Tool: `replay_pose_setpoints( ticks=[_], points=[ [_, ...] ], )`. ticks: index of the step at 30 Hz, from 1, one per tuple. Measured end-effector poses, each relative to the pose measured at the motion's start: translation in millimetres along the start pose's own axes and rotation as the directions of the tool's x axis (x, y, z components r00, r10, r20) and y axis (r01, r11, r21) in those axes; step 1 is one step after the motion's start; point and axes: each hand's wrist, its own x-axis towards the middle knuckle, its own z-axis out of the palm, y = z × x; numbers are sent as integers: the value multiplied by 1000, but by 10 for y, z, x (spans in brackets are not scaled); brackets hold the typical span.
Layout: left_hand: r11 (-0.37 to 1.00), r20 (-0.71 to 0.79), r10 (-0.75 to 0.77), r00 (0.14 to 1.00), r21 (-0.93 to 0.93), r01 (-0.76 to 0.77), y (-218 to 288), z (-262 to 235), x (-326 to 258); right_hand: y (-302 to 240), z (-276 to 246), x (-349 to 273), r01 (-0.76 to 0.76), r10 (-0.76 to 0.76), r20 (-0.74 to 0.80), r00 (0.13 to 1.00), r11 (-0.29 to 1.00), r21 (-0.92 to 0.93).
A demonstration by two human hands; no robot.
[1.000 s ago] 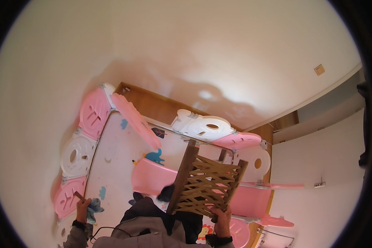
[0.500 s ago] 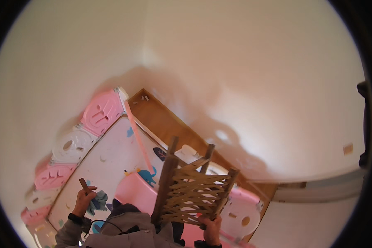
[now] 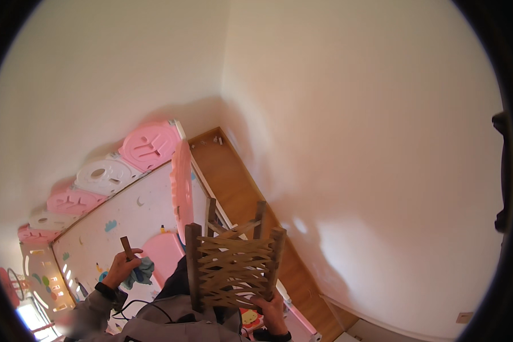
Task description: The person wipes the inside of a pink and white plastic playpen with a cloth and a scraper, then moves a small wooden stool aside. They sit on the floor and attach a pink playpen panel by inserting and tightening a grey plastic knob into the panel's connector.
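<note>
The right hand (image 3: 272,312) gripped the near lower edge of a small wooden stool (image 3: 233,265) with a woven lattice seat, fingers curled around its frame. The stool was tipped up with its seat facing the camera, its 4 legs pointing away toward the wooden floor (image 3: 233,182), and it rose directly above that hand, near the lower middle of the view. To the left, the left hand (image 3: 121,268) was closed around a short brown stick (image 3: 126,248) and a bunched blue-green cloth (image 3: 142,271), the stick poking up out of the fist. The 2 hands were well apart, with the stool to the right of the left hand. Behind them lay a white play mat (image 3: 125,219) fenced by pink and white panels (image 3: 148,145), with plain walls (image 3: 353,114) beyond.
</note>
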Motion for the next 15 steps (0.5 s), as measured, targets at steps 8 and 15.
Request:
replay_pose_setpoints(
  ticks=[8, 15],
  points=[
    [997, -104, -9, 995, 77, 17, -34, 119, -150, -311, -2, 386, -59, 70, 69, 995, 987, -149],
    [999, -79, 14, 997, 40, -11, -90, 119, -65, -433, 222, 561, -10, 12, 44, 999, 999, -36]
  ],
)
